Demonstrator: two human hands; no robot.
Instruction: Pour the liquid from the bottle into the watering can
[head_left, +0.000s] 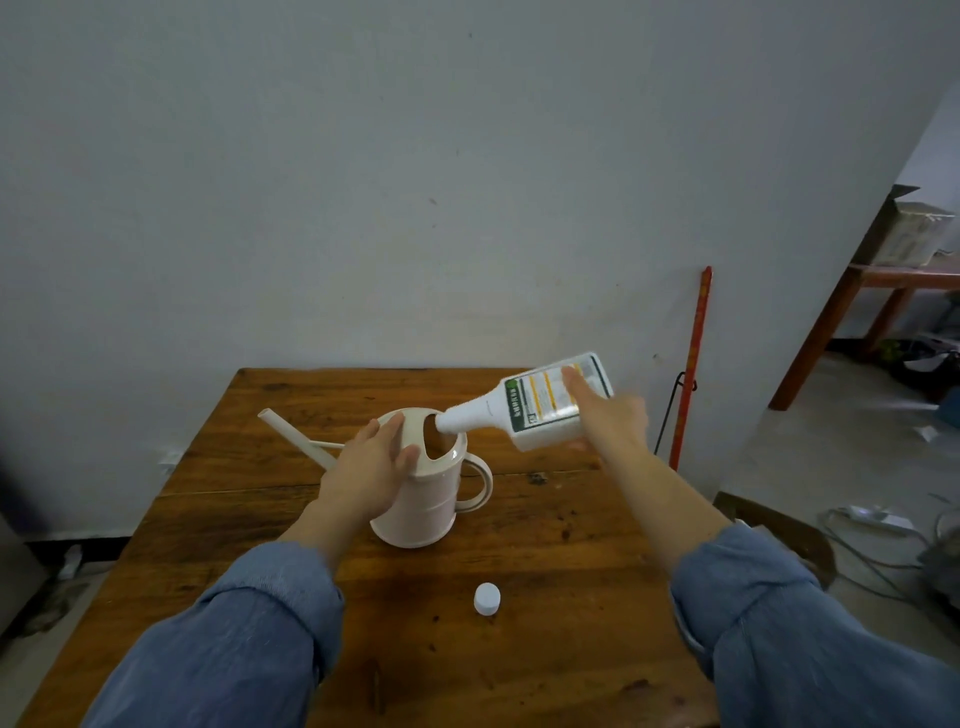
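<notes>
A pale pink watering can (426, 499) stands on the wooden table (545, 561), spout pointing left and handle to the right. My left hand (371, 462) rests against its left side and top rim, fingers spread around it. My right hand (610, 413) grips a white labelled bottle (524, 408), tilted down to the left. The bottle's neck sits at the can's top opening. No stream of liquid is visible. The bottle's white cap (487, 598) lies on the table in front of the can.
A red stick (691, 364) leans on the wall behind the table's right corner. At the right stand a wooden side table (883, 280) with a box on it and cables on the floor (872, 525).
</notes>
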